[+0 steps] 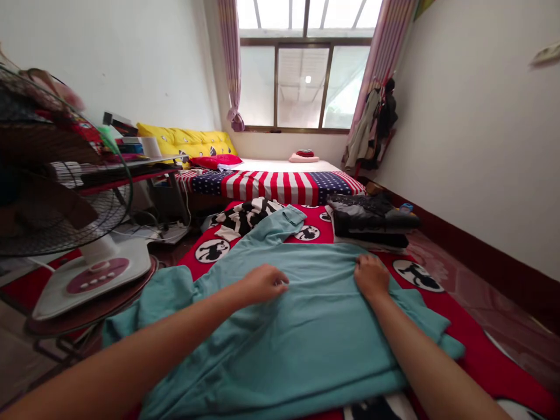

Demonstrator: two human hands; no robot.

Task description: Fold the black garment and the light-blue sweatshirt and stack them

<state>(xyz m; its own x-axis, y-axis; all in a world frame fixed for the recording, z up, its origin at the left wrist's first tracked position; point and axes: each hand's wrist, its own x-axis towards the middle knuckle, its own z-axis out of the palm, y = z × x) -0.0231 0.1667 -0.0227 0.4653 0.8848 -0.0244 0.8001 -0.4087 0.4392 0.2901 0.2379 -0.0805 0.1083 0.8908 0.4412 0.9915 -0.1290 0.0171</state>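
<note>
A teal shirt (pixel 306 326) lies spread over a red blanket (pixel 476 344) printed with black-and-white cartoon circles. My left hand (pixel 262 283) rests on the shirt's middle with its fingers curled and pinching the fabric. My right hand (pixel 371 275) sits on the shirt's far right edge, fingers bent down and gripping the cloth there. One sleeve (pixel 280 224) of the shirt points away toward the bed.
A stack of dark folded clothes (pixel 371 220) lies beyond the shirt on the right, a black-and-white garment (pixel 245 216) on the left. A standing fan (pixel 61 204) is close at left. A stars-and-stripes bed (pixel 275 182) lies ahead under the window.
</note>
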